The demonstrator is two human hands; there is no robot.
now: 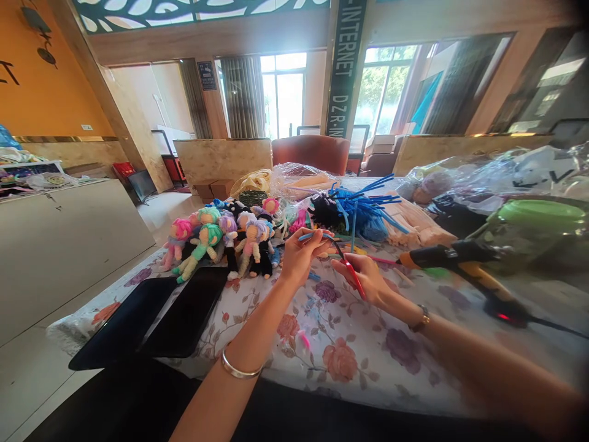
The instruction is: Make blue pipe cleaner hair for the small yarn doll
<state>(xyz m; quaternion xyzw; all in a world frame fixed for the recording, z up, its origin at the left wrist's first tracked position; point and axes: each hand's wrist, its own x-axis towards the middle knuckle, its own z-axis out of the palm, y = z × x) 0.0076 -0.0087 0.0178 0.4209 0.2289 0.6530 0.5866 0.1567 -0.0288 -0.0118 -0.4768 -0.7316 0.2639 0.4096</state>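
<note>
My left hand [301, 248] pinches a blue pipe cleaner [315, 236] between thumb and fingertips above the tablecloth. My right hand [365, 279] is closed around red-handled scissors [353, 276], whose dark blades reach up to the left, close to the blue stem. Whether the blades touch it I cannot tell. Behind my hands lies a bundle of blue pipe cleaners [363, 205], with one stem hanging down. To the left, several small fuzzy dolls [207, 239] with pink, green and purple hair are piled together.
A glue gun [460, 261] with a red light lies at the right, near a green tub [540, 221]. Two dark flat trays or screens [186, 313] rest at the left edge of the floral tablecloth [317, 350]. Pale pink stems [414, 224] and plastic bags [506, 172] are farther back.
</note>
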